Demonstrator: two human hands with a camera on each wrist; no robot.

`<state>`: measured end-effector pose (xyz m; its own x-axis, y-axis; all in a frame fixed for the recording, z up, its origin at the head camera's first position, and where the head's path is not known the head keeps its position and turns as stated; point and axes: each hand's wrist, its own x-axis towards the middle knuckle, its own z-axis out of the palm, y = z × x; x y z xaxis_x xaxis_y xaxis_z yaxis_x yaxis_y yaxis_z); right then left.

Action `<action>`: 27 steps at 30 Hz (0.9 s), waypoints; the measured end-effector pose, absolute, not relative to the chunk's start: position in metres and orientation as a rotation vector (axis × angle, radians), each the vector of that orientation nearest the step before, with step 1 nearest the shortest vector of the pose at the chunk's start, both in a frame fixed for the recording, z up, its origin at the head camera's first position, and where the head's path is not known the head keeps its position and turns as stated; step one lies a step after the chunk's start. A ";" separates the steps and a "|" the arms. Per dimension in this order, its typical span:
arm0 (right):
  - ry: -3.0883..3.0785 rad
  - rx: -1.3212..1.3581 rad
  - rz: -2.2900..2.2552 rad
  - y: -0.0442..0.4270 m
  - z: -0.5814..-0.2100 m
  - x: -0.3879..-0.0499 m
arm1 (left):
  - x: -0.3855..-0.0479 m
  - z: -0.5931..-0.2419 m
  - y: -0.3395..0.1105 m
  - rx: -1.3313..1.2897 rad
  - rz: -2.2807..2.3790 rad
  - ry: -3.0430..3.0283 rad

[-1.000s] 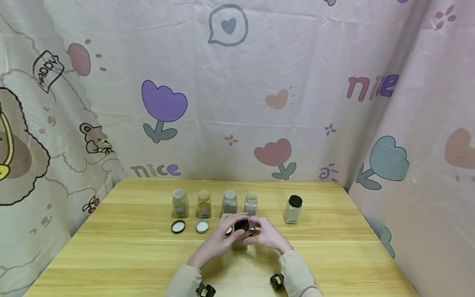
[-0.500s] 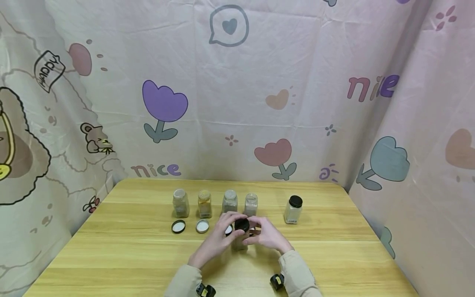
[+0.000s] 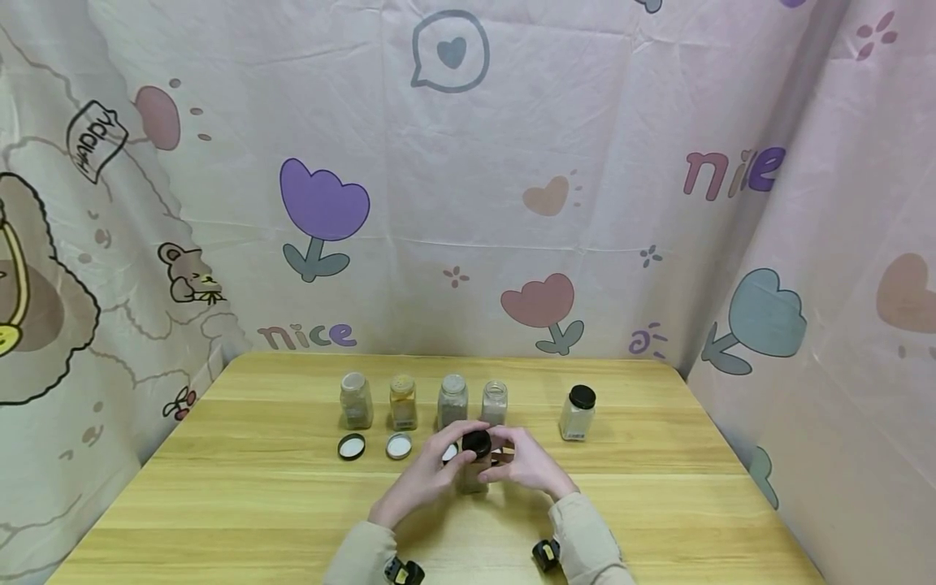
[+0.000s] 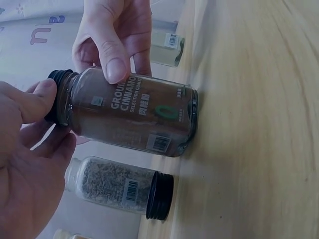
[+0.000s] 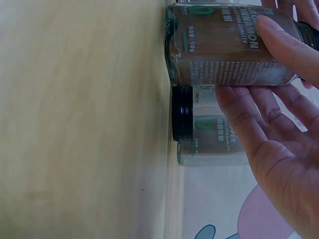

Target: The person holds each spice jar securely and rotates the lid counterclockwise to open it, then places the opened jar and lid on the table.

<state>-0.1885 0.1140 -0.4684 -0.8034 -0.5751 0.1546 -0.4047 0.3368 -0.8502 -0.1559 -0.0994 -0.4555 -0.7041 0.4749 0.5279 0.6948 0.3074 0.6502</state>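
Observation:
A square glass jar of brown ground cinnamon [image 4: 134, 109] stands upright near the middle of the table. My left hand [image 3: 433, 471] pinches its black screw lid [image 3: 477, 444] between thumb and fingers; the lid sits on the jar's mouth. With thumb on one side and fingers on the other, my right hand [image 3: 528, 465] holds the jar's body, as the right wrist view also shows. Just behind the hands, a jar of grey flakes [image 3: 452, 400] and a clear open jar [image 3: 495, 401] stand in the row. A black-rimmed lid [image 3: 449, 455] is partly hidden by my left hand.
Left in the row stand a greyish jar [image 3: 356, 401] and a yellow-filled jar [image 3: 403, 403]. Before them lie a black-rimmed lid [image 3: 351, 446] and a pale lid [image 3: 398, 445]. A black-lidded jar [image 3: 578, 413] stands at the right on the wooden table [image 3: 241, 496].
My left thumb and fingers have shifted slightly around the black lid. My right hand and the jar stay in place.

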 end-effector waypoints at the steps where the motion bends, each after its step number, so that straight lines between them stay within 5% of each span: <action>1: 2.421 -0.894 -1.462 0.114 -0.468 -0.188 | -0.156 -0.456 -0.099 -1.058 -1.337 -2.334; 27: 2.399 -0.868 -1.483 0.112 -0.464 -0.186 | -0.155 -0.459 -0.098 -1.017 -1.308 -2.368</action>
<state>-0.1858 0.1122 -0.4638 -0.8102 -0.5695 0.1388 -0.3787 0.3278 -0.8655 -0.1551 -0.0981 -0.4587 -0.7247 0.4552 0.5173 0.6802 0.3533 0.6422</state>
